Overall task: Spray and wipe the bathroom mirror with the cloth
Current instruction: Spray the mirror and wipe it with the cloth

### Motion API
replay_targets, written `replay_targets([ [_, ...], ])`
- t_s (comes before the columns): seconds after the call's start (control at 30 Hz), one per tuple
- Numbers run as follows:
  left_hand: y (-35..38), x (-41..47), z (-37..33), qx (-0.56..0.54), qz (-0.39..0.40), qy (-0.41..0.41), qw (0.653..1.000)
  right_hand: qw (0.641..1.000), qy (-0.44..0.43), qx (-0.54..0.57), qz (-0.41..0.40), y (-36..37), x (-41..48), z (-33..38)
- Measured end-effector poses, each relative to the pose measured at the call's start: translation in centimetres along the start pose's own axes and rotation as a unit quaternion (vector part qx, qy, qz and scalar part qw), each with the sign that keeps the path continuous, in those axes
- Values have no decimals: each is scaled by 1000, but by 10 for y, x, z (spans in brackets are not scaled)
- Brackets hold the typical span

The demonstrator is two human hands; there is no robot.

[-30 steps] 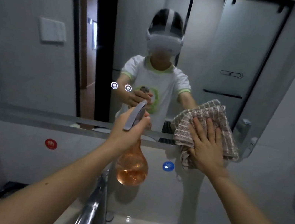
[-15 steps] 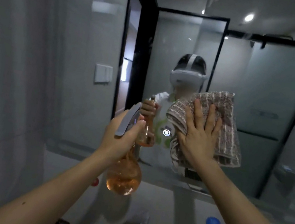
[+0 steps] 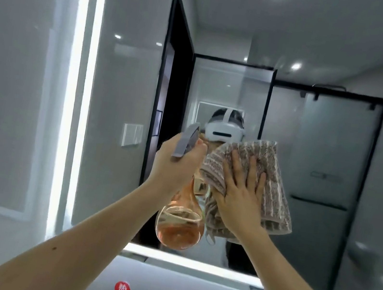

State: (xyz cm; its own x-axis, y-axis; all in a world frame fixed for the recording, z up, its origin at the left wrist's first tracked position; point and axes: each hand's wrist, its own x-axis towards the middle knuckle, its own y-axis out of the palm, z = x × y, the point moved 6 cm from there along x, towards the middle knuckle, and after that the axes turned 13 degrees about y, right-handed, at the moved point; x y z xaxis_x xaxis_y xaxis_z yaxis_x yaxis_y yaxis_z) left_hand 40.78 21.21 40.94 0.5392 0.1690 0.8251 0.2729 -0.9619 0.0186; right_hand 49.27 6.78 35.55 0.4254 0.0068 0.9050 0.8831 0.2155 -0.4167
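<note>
The bathroom mirror [image 3: 312, 144] fills the wall ahead and reflects a person with a white headset. My left hand [image 3: 174, 164] is closed around the neck of a spray bottle [image 3: 180, 226], a clear bulb with orange liquid and a grey trigger head pointing at the glass. My right hand [image 3: 242, 199] lies flat with fingers spread on a brown-and-white striped cloth [image 3: 270, 183], pressing it against the mirror just right of the bottle. The cloth's lower part hangs below my palm.
A lit strip [image 3: 76, 100] runs down the mirror's left edge and another along its bottom edge [image 3: 190, 263]. Below is a grey wall panel with a red round sticker [image 3: 122, 289]. The reflection shows a dark doorway and a glass shower door.
Both hands have risen up the mirror, the cloth sliding upward with my right hand. The view has tilted up, so the sink and tap are out of sight.
</note>
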Motion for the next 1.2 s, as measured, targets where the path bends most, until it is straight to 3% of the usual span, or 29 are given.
replay_targets([
  [0.37,42,42,-48,-45,30,-70,996,995,-46,-84,-28,-13,-8,-31],
  [0.57,53,40,-63,28,53,-9,998,995,-53,-83,-11,-25,-7,-44],
  [1.2,30,35,-62,72,50,10,996,996,-39,-66,36,-29,-6,-45],
])
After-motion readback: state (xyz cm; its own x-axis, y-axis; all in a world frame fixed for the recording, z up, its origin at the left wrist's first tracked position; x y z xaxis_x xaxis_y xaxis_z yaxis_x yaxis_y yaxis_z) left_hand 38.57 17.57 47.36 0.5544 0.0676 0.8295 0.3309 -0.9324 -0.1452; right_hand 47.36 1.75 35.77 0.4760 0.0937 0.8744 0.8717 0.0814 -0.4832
